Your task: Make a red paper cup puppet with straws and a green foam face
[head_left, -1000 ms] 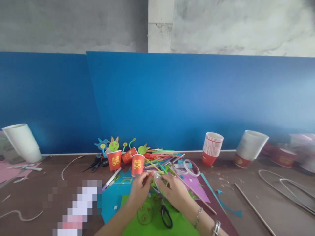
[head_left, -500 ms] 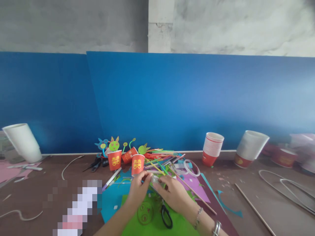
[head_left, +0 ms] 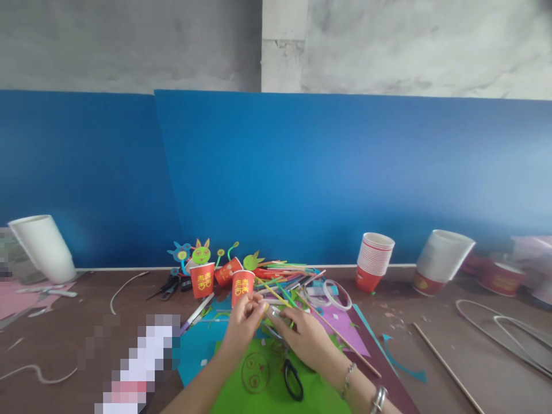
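My left hand (head_left: 242, 323) is closed in a pinch above the coloured sheets; a speck of yellow shows at its fingertips, too small to make out. Close beside it, my right hand (head_left: 307, 334) is shut on a small clear plastic piece (head_left: 273, 311) that points toward the left fingertips. Below them lie black-handled scissors (head_left: 294, 382), blades partly hidden by the right hand. They rest on a green sheet (head_left: 228, 397), which bears a drawn round face (head_left: 255, 372). A red paper cup (head_left: 242, 286) stands just behind my left hand.
Blue paper (head_left: 190, 356) and purple paper (head_left: 345, 328) lie around the green sheet. Behind are coloured straws (head_left: 288, 267), a tape roll (head_left: 337, 295) and another red cup (head_left: 202, 280). Stacked cups (head_left: 374, 261) stand right, near a thin stick (head_left: 448, 368).
My hands stay close together, with slight finger movement. The clear piece now looks straighter and more of it shows between them. The whole view has shifted slightly.
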Demonstrator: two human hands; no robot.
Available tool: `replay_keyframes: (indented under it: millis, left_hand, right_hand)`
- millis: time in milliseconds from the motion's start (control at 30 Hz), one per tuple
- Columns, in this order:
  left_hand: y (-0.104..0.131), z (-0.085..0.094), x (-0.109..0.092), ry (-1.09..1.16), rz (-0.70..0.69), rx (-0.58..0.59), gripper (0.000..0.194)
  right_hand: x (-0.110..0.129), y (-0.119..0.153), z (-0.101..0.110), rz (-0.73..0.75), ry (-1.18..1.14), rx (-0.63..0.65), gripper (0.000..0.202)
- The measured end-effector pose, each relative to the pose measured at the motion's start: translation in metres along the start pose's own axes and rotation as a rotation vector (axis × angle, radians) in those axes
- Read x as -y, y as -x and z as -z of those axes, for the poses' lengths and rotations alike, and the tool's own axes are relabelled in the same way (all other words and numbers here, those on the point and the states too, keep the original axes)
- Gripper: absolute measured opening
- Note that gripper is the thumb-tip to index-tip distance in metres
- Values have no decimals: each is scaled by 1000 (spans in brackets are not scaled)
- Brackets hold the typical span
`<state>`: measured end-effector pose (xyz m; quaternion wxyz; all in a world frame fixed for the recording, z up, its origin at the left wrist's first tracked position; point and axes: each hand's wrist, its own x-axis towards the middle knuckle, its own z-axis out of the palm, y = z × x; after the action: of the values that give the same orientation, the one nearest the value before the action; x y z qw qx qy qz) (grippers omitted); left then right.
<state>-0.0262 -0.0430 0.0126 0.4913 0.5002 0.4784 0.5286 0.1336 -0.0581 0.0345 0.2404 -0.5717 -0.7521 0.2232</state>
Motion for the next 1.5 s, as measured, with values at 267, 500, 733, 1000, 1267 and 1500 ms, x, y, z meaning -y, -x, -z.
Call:
replay_keyframes:
  millis: [267,500,733,1000,1267,1500]
  left_hand:
    - [1,-1,2,60,57,53,25]
    - [-2,1,8,-224,-152,88,26]
    - [-1,6,7,-611,-319,7,27]
    - [-2,6,9,-615,-274,-33,30]
    - [-4,-3,13,-176,61,111,39]
    - [-9,7,2,-479,-79,165,26]
  right_hand:
    - [2,0,1,21,22,-14,40]
    - [-1,0,1,-5,104,-41,37]
    - [6,6,4,80,155,-12,32]
    - [3,3,10,51,202,7,33]
    - [-2,1,5,51,205,-4,35]
    - [1,15,29,-84,309,233,33]
